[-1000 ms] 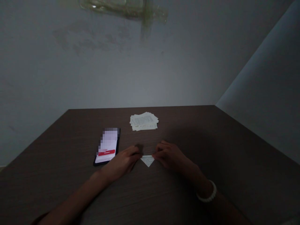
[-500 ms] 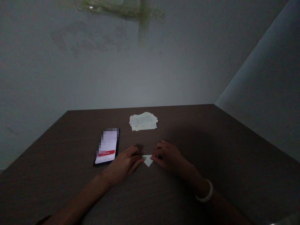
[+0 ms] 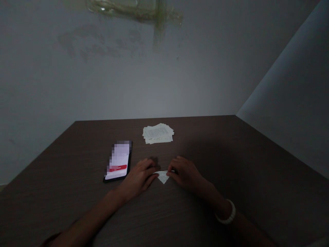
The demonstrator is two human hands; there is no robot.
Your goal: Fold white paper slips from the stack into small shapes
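Observation:
Between my hands, close to the tabletop, is a small piece of printed paper [image 3: 163, 177], folded so that a triangle points toward me. My left hand [image 3: 142, 175] pinches its left end with thumb and fingers. At the right end, my right hand [image 3: 183, 171] grips it between thumb and curled fingers, with a pale bracelet [image 3: 228, 213] on that wrist. The paper's two ends are partly hidden by my fingers, and its upper edge bows slightly upward.
A phone [image 3: 118, 161] with a lit screen lies left of my left hand. Farther back is a loose stack of printed paper sheets [image 3: 158, 133]. The dark wooden table [image 3: 64, 164] meets a grey wall [image 3: 164, 85] behind.
The paper's upper edge, straight before, now bows up a little between my fingers. Both hands keep hold of it; the whole view has shifted slightly.

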